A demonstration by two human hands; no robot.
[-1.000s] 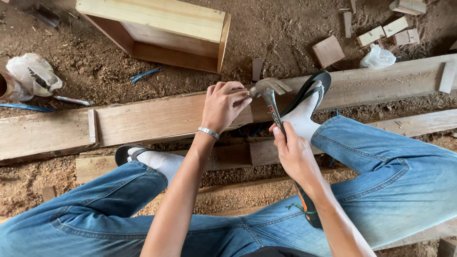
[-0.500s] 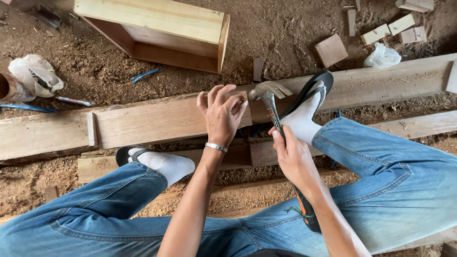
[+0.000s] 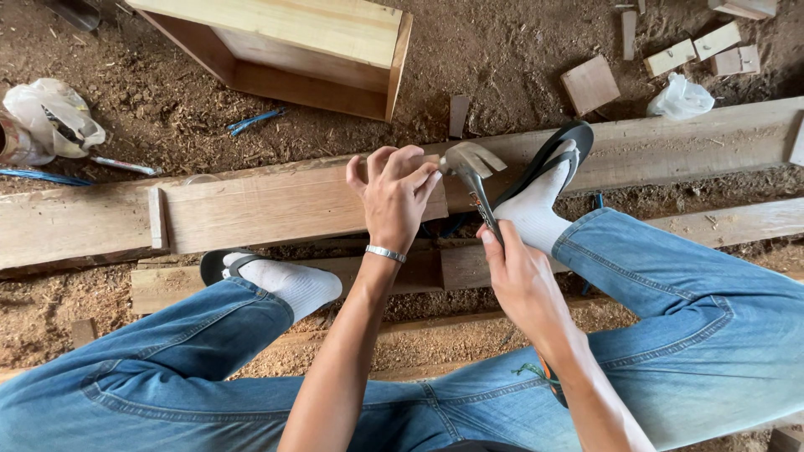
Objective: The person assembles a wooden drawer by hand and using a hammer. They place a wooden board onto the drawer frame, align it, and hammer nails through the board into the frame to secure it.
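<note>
Now right hand clamps hammer; left hand, fingers curled, touches plank.

Single head-worn camera, looking steeply down over the seated person's lap.

The view faces forward and down, at close range: both forearms enter from the bottom edge, and the left hand and right hand sit near frame centre. Denim-clad legs fill the lower half. A wooden plank crosses mid-frame from left to right, with sawdust-covered ground filling the upper part. No second view is provided, so no overlap applies.
</note>
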